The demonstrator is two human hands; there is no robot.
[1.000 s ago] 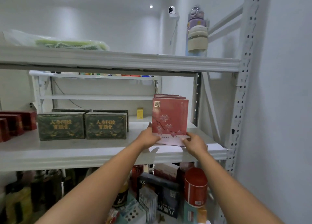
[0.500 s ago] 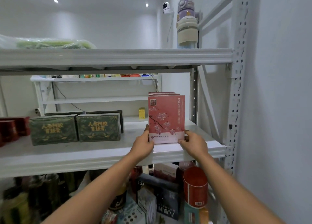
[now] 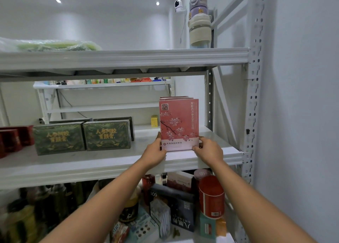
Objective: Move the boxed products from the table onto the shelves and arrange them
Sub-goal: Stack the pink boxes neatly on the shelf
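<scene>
Pink box [image 3: 178, 125]: where is it on your feed?

Me: It stands upright on the middle shelf [image 3: 91, 162], near the front edge and toward the right end, close to the perforated post [image 3: 254, 96]. Its printed face, with blossom branches, looks at me. Right behind it I see the top edges of more pink boxes [image 3: 174, 97], also upright.

Them: And the hands?

Me: Both are on it. My left hand [image 3: 155, 153] grips the lower left corner, thumb lying up along the left edge. My right hand [image 3: 208, 150] pinches the lower right corner with curled fingers. The base looks to be down on the shelf, but the hands cover both corners, so I cannot swear to it.

Them: What else is on that level?

Me: Two green boxes [image 3: 58, 139] with gold lettering, side by side, left of the pink one and apart from it, with darker boxes behind them. Further left, at the picture's edge, red boxes [image 3: 12, 140]. A small yellow box [image 3: 154, 120] shows farther back, just left of the pink one; I cannot tell which rack it stands on.

Them: Above and below?

Me: On the upper shelf [image 3: 128, 57] a purple bottle [image 3: 200, 22] in a cream sleeve stands at the right end, and a wrapped green bundle [image 3: 55, 45] lies at the left. Below, a red tin [image 3: 211, 197] stands among mixed cartons and jars.
</scene>
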